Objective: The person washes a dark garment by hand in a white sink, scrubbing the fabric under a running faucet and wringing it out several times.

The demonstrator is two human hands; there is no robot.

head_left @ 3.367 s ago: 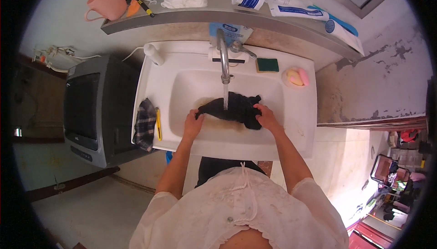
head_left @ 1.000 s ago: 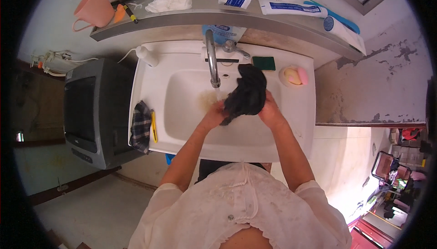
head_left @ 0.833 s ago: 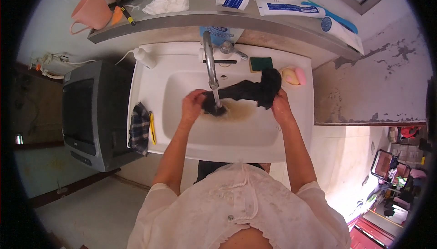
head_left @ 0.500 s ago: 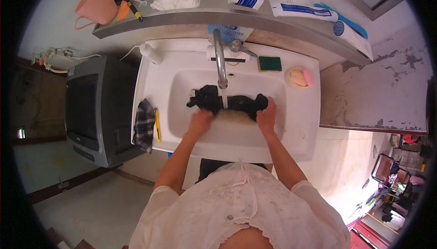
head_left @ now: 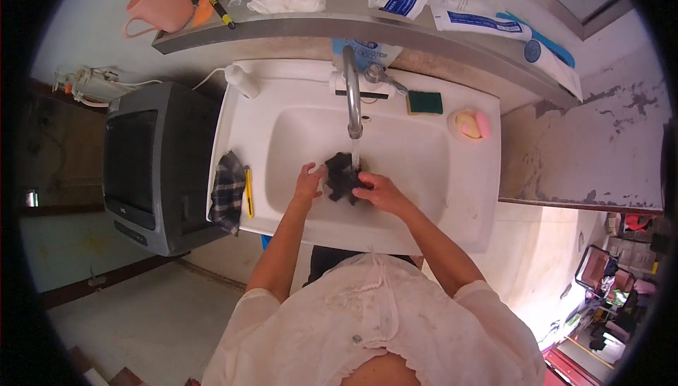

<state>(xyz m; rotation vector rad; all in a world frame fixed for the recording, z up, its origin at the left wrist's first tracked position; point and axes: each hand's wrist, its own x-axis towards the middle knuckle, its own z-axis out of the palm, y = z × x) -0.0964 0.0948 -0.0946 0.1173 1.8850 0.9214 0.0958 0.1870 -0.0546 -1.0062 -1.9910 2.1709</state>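
A wet, crumpled black cloth lies bunched in the white sink basin; its exact kind is unclear. Water runs from the curved metal faucet onto its right side. My left hand is just left of the cloth, with fingers spread and nothing in them. On the other side, my right hand reaches in with thumb and fingers apart, its fingertips at the cloth's right edge beside the stream.
A green scouring sponge and a soap dish sit on the right rim. Along the left rim are a plaid cloth, a yellow utility knife and a white bottle. A metal shelf with toiletries spans above.
The black cloth was stretched sideways between both hands; now it is bunched under the water. My right hand has moved left toward the middle, and my left hand has come off the cloth.
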